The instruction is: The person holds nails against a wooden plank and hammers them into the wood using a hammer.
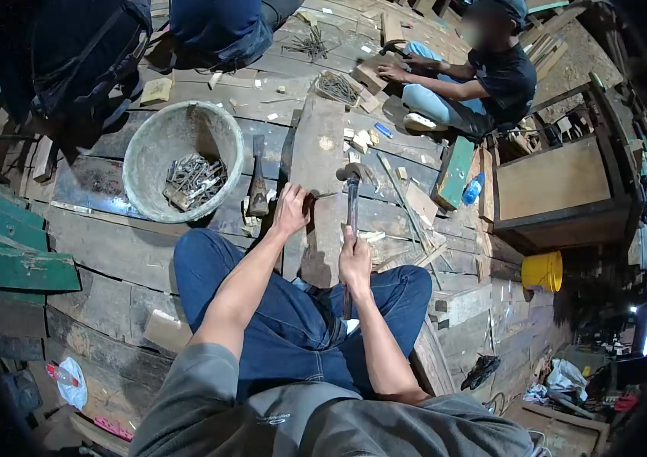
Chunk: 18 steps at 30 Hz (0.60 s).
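My right hand (355,263) is wrapped round the handle of a hammer (353,199), whose head points away from me over the right edge of a wooden plank (322,129). My left hand (291,207) rests at the plank's left side with its fingers pinched together; a thin nail (325,195) sticks out from the fingertips to the right. Left of that hand a dark, wedge-shaped tool (258,186) lies on the floorboards. The plank lies lengthwise in front of my crossed legs.
A bucket (132,179) holding metal pieces stands at the left. A co-worker (483,84) sits at the upper right near a wire basket of nails (336,87). A wooden frame (555,179), yellow bucket (541,272), green block (454,174) and wood scraps lie right.
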Available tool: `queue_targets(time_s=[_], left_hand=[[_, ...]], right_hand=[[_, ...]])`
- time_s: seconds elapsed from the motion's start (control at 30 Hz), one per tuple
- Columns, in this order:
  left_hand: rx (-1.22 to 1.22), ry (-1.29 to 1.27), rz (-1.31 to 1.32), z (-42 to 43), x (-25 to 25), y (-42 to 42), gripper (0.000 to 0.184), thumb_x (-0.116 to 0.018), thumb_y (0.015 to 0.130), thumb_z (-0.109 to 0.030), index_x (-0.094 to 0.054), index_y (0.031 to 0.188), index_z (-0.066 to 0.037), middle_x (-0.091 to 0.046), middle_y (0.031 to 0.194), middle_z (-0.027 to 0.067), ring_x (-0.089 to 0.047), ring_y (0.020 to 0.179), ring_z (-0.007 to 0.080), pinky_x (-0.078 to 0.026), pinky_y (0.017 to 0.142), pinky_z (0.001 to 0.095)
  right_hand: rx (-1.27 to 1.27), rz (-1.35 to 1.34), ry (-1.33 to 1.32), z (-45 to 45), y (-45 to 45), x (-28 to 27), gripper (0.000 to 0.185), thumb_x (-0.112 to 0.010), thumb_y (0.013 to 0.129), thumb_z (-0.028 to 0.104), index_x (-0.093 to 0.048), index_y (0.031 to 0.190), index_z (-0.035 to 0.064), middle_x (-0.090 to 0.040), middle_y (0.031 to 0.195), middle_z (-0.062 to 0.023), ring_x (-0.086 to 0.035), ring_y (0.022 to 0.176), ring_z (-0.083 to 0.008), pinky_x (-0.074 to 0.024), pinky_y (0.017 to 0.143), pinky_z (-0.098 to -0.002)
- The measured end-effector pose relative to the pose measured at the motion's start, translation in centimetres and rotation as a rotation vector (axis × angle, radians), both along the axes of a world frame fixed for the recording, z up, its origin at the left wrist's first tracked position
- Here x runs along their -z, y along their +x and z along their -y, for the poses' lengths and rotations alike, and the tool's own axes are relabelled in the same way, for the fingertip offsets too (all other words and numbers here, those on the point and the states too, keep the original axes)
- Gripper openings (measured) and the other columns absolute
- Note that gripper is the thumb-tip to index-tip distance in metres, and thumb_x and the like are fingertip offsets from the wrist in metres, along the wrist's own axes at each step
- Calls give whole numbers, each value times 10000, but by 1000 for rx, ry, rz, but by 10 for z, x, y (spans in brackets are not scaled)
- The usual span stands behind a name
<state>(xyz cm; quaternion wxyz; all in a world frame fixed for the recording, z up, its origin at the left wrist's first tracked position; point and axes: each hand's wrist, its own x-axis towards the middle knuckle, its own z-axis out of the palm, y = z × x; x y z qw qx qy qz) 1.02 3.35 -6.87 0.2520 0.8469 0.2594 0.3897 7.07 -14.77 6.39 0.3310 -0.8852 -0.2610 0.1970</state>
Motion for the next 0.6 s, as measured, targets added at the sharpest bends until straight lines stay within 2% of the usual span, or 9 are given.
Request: queue_targets(time_s=[0.03, 0.1, 0.17, 0.27, 0.3, 0.37, 0.47, 0.57, 0.6], left_hand=[[-7, 16, 9, -1, -1, -1, 259, -681, 711, -29, -631, 957, 33, -579, 947, 240, -535, 938, 444, -451, 875, 500], [5, -10, 13, -1, -3, 1, 205, -675, 729, -33, -632, 919, 30, -592, 933, 221, -546, 944, 404, -468, 857, 475], [-5, -27, 78, -1, 4, 6, 99, -641, 774, 26, -626, 871, 10, -584, 865, 178, -538, 867, 386, -451, 793, 476], [-9, -6, 77, -1, 7, 5, 70, -643, 794, 10, -627, 862, 10, -581, 861, 180, -540, 872, 383, -451, 793, 475], [-14, 0, 66, 1, 7, 4, 69, -645, 797, 7, -628, 864, 10, -582, 863, 180, -540, 873, 382, -452, 790, 475], [-11, -7, 56, -2, 2, 4, 70, -641, 799, -3, -629, 866, 13, -583, 870, 187, -543, 881, 384, -459, 795, 476], [6, -61, 41, 1, -1, 4, 104, -624, 777, -3, -630, 878, 23, -586, 894, 212, -548, 907, 395, -472, 822, 479], [0, -11, 57, -2, 6, 5, 135, -638, 755, 0, -633, 889, 15, -578, 896, 198, -536, 888, 397, -461, 794, 477], [-7, 13, 45, -1, 1, 2, 144, -638, 750, -3, -629, 892, 21, -572, 912, 213, -531, 896, 405, -459, 796, 482]], right_hand=[[-14, 52, 5, 0, -5, -6, 710, -398, 1039, 504, -600, 717, -95, -571, 599, -293, -628, 622, -463, -460, 605, -537], [-48, 134, 47, 5, 5, 44, 709, -415, 1036, 494, -600, 694, -99, -561, 579, -290, -630, 608, -462, -455, 590, -537], [-17, 106, -34, 7, 11, 49, 697, -429, 1035, 483, -604, 707, -107, -568, 595, -300, -639, 611, -451, -456, 582, -527], [18, -14, 38, 3, 10, 11, 662, -440, 1035, 478, -621, 738, -86, -584, 624, -300, -649, 627, -442, -452, 560, -489], [82, 24, 111, 2, 8, 13, 640, -450, 1035, 476, -622, 748, -69, -569, 590, -260, -644, 590, -388, -449, 548, -460], [45, 19, 40, 2, 6, 7, 617, -459, 1037, 457, -626, 764, -71, -580, 607, -259, -651, 613, -377, -457, 574, -466], [-44, 222, 108, 10, 13, 60, 619, -453, 1043, 443, -620, 755, -79, -571, 598, -245, -635, 589, -350, -448, 573, -473], [-25, 72, 91, 6, 12, 12, 631, -448, 1045, 437, -613, 738, -89, -550, 578, -255, -619, 562, -376, -436, 555, -484], [-78, 217, 132, 4, 17, 13, 656, -442, 1044, 452, -598, 712, -92, -495, 519, -234, -581, 494, -354, -423, 520, -480]])
